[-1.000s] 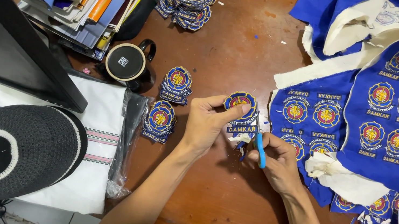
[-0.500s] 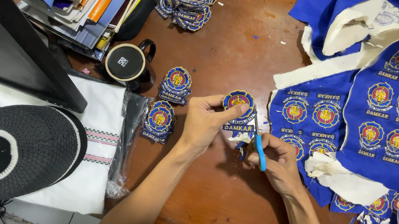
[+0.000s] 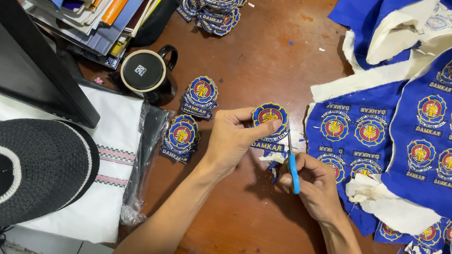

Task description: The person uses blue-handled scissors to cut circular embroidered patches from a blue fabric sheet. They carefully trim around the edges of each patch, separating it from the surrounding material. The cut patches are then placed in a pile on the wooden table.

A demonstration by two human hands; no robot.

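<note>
Pinching embroidered patch (image 3: 270, 120) in my left hand (image 3: 230, 140) above wooden table (image 3: 270, 54); right hand (image 3: 314, 186) closed around blue-handled scissors (image 3: 291, 168) at patch edge. Risk: blades nick stitched border if patch twists.

— Where are the hands?
— Both forearms rise from six o'clock. The left hand (image 3: 231, 141) sits at centre, fingers pinched toward two o'clock.
— And the right?
— The right hand (image 3: 314, 186), at its four o'clock, is curled in a closed grip.
</note>
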